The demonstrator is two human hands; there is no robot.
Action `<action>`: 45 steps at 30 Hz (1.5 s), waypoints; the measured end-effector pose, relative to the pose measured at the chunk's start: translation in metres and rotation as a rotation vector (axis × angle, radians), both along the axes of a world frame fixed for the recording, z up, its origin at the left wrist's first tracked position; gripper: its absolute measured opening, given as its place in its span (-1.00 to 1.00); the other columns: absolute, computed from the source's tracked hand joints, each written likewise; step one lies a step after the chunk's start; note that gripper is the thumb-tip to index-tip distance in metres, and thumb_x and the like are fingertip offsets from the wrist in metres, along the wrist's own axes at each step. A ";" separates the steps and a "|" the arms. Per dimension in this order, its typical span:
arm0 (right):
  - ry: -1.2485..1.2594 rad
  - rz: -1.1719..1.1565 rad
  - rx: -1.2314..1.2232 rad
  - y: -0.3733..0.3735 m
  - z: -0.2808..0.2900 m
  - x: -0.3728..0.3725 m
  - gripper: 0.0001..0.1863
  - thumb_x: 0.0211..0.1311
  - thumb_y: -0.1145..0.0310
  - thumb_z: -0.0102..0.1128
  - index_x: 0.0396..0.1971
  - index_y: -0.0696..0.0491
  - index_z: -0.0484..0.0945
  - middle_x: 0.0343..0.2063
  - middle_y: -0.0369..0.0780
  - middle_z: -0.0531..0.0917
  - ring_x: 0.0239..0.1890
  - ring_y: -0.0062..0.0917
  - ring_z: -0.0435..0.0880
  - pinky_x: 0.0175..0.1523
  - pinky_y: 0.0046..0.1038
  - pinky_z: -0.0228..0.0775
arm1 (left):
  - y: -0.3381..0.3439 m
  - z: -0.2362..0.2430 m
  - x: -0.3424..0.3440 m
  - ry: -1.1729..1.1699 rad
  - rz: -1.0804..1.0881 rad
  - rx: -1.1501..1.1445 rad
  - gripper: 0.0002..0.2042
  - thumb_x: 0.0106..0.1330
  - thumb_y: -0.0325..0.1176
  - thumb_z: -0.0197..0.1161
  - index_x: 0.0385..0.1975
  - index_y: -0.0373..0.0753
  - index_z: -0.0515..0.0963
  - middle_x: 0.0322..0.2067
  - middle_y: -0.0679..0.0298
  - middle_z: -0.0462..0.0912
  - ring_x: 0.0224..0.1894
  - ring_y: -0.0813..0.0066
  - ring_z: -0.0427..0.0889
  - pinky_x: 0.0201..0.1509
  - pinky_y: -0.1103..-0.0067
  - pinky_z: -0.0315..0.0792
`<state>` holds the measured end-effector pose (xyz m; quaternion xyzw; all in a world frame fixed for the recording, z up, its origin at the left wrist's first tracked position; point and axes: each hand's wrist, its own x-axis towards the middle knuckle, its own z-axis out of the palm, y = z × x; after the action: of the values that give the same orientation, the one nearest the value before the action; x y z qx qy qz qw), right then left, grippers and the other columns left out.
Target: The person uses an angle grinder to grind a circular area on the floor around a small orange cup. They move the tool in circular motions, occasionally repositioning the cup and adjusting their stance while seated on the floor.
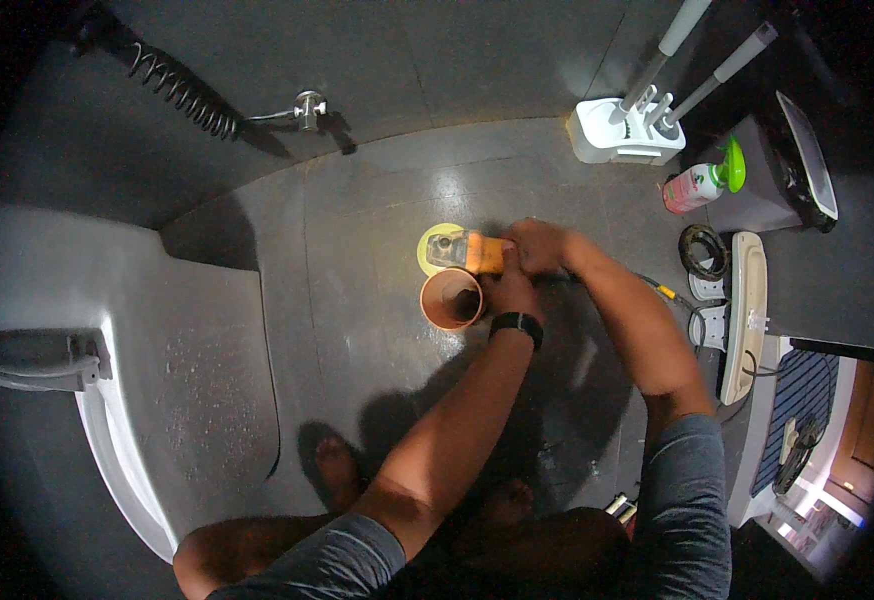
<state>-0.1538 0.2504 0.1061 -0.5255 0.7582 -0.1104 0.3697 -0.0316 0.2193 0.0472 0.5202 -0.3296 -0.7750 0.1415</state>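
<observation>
Both my hands grip an orange power tool [481,250] with a clear housing at its front, resting over a pale yellow disc [429,261] low over the floor. My right hand [542,243] is closed round the tool's rear, where a cable trails off to the right. My left hand [510,290] holds the tool from the near side, its fingers partly hidden. A short terracotta-coloured cylinder [435,300], open at the top with a dark inside, stands just in front of the tool, close beside my left hand.
At the back right are a white brush holder [607,145], a spray bottle [690,190], a bin [742,215], a dark coil [697,240] and a long cream fixture [744,280]. A grey toilet [197,380] fills the left. A coiled hose [187,95] hangs on the wall.
</observation>
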 end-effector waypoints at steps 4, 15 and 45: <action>-0.089 -0.032 -0.028 0.002 0.005 -0.011 -0.64 0.05 0.27 0.19 -0.19 0.16 0.64 -0.17 0.08 0.70 -0.09 -0.06 0.70 0.04 -0.13 0.51 | 0.007 0.028 -0.012 0.068 0.128 0.172 -0.17 0.25 0.08 0.37 0.33 -0.41 0.19 0.24 0.03 0.43 0.20 0.22 0.51 0.21 0.39 0.46; -0.104 -0.504 -0.202 0.028 0.005 0.009 -0.64 0.16 0.23 0.15 -0.17 0.20 0.59 -0.24 0.14 0.67 -0.14 0.06 0.67 -0.01 -0.11 0.49 | 0.008 0.026 -0.010 0.056 -0.130 -0.160 -0.27 0.27 0.14 0.31 0.24 -0.34 0.35 0.08 0.10 0.57 0.09 0.23 0.57 0.10 0.33 0.49; -0.157 -0.906 -0.474 -0.031 -0.039 0.289 -0.63 0.19 0.19 0.22 -0.20 0.21 0.51 -0.28 0.16 0.65 -0.14 0.12 0.64 -0.04 0.00 0.49 | -0.092 0.071 0.209 -0.118 -0.460 -0.296 -0.57 0.26 -0.19 0.42 -0.01 -0.36 0.57 -0.12 0.22 0.68 -0.11 0.42 0.66 0.01 0.50 0.50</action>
<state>0.1349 0.2197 0.0674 -0.2036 0.8340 -0.4672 0.2114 0.1777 0.1274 0.1187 0.4497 -0.5563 -0.6986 0.0167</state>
